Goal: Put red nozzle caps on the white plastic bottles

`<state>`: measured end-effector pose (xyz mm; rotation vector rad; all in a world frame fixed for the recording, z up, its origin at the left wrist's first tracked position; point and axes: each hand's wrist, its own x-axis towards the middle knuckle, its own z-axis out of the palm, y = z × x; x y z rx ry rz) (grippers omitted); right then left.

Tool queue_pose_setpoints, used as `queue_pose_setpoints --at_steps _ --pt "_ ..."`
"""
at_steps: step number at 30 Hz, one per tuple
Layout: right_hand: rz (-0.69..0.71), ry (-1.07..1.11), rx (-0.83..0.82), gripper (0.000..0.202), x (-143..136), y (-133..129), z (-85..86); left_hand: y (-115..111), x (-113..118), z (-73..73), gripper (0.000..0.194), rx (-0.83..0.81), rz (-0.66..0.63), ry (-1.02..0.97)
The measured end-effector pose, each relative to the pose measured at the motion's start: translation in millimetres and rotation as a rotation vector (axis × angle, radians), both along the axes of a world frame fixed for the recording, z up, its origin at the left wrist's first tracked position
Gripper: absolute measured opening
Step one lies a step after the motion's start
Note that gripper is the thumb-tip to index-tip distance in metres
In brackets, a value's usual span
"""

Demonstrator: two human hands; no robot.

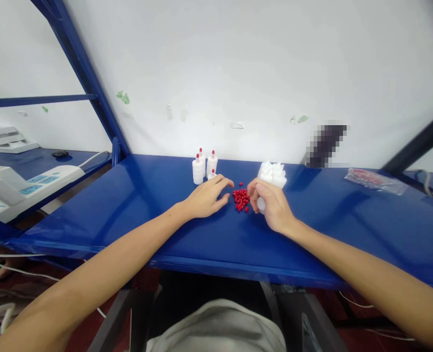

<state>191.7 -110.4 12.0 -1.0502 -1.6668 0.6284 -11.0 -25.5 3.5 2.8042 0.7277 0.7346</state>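
Hold white round plastic bottle (261, 205) steady in right hand (272, 202), fingers curled round it; with left hand (209, 197) empty, fingers parted, nudge small red plastic caps (241, 198) gently.

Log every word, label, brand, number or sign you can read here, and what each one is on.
No readable text in this view.
White bottles with red caps: no lettering that I can make out.
Clear plastic bag: red showing, too blurred to tell whether any is print.
White power strip: any markings are too small to read.
Dark patch: pixelated, unreadable.
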Motion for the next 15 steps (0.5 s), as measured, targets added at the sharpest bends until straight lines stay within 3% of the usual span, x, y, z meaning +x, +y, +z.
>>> queue_pose_setpoints --at_steps 7,11,15 --pt "0.003 0.067 -0.005 0.039 1 2 0.2 26 14 -6.3 0.050 0.045 -0.147 0.090" --pt "0.000 0.060 -0.025 0.039 2 4 -0.7 49 28 -6.6 0.061 0.068 -0.151 0.154" --pt "0.007 0.058 -0.033 0.041 3 4 -1.6 54 36 -6.8 0.061 0.060 -0.172 0.174"
